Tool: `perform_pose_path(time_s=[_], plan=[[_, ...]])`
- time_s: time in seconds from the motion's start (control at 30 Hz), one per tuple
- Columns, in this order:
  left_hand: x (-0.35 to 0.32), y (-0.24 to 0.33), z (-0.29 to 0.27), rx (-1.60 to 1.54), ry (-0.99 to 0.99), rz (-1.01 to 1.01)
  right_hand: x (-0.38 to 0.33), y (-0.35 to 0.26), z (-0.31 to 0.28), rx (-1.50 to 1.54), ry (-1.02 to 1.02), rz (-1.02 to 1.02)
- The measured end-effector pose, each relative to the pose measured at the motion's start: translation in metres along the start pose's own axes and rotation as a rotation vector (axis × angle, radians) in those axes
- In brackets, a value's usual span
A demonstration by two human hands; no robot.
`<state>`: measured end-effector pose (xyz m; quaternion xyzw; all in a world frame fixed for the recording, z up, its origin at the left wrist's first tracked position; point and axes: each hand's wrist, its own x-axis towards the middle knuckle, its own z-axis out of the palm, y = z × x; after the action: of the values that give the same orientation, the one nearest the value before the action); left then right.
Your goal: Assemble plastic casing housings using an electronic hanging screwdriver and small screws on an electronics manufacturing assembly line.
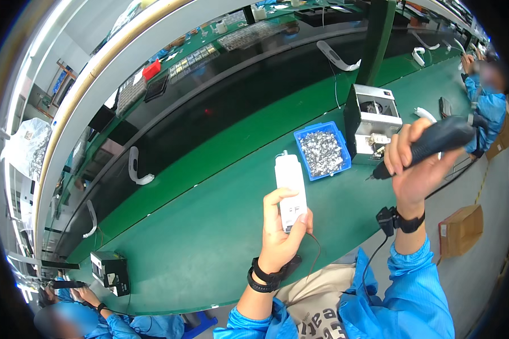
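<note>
My left hand (281, 237) is wrapped round a white oblong plastic housing (290, 179), held upright above the green bench. A thin brown wire hangs down from its lower end. In my right hand (417, 164) is a black electric screwdriver (444, 138), its thin bit pointing left and slightly down, apart from the housing. Between the two hands stands a blue bin (348, 162) full of small silvery parts (322, 152). Just beyond my right hand sits a metal screw feeder (373, 116), partly hidden by my fingers.
A dark conveyor belt (232, 90) runs beyond the green bench (209, 237), with white curved pieces (134, 166) lying along it. A green post (376, 42) rises behind the feeder. Co-workers in blue sit at both sides. A black box-shaped machine (110, 272) stands at the lower left.
</note>
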<state>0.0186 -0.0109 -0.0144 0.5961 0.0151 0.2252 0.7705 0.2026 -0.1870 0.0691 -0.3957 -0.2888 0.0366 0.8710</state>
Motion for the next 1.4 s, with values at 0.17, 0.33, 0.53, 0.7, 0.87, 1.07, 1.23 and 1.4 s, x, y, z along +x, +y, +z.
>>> perform_pose_path(time_s=[0.17, 0.33, 0.53, 0.7, 0.87, 1.07, 1.23, 1.4], plan=[[-0.004, -0.001, -0.004, -0.068, -0.014, 0.013, -0.012, -0.019, 0.074, 0.275, -0.348, -0.039], [-0.008, 0.002, 0.002, -0.037, -0.011, -0.015, -0.030, -0.011, 0.102, 0.310, -0.391, -0.025], [-0.006, 0.007, -0.001, 0.022, -0.020, 0.076, -0.030, 0.011, 0.109, 0.288, -0.457, 0.029], [-0.003, 0.007, -0.004, 0.081, -0.020, 0.101, -0.030, 0.018, 0.111, 0.300, -0.448, 0.065], [-0.001, 0.009, -0.004, 0.183, -0.019, 0.129, -0.032, 0.027, 0.111, 0.303, -0.441, 0.027], [-0.003, 0.008, 0.001, 0.201, 0.058, 0.120, -0.045, 0.023, 0.119, 0.172, -0.393, -0.040], [-0.001, 0.001, 0.002, 0.311, 0.086, 0.187, -0.048, 0.030, 0.125, 0.090, -0.367, -0.117], [-0.002, 0.004, 0.003, 0.346, 0.088, 0.217, -0.043, 0.027, 0.127, 0.171, -0.428, -0.027]])
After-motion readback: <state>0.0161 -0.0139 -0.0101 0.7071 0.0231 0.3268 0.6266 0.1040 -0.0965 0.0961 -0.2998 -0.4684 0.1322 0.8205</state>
